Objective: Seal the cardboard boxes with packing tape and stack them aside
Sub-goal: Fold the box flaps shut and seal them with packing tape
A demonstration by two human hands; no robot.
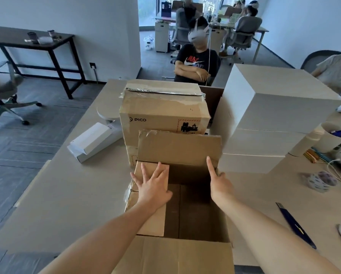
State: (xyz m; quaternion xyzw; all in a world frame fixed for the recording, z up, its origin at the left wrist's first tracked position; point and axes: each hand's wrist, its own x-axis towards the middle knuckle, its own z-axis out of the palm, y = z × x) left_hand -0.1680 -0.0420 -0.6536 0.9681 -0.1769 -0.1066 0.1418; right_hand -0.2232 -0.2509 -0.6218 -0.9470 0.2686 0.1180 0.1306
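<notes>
The open box (185, 254) sits on the tabletop (76, 194) right in front of the person; it has no tape on it yet, and its inside looks dark and empty. Behind the open box stands a PICO box (161, 113) with tape along its top, on another brown box (132, 157); so some boxes look done and stacked, and this one is still to do. The job here looks like folding the flaps shut; taping and stacking come after. The left hand (153, 186) lies flat on the left flap (155, 222), fingers spread wide, pressing and holding nothing. The right hand (220, 184) is at the open box's right rim; one finger points up against the far flap (177, 149); the others look bent, and I cannot tell if they grip.
</notes>
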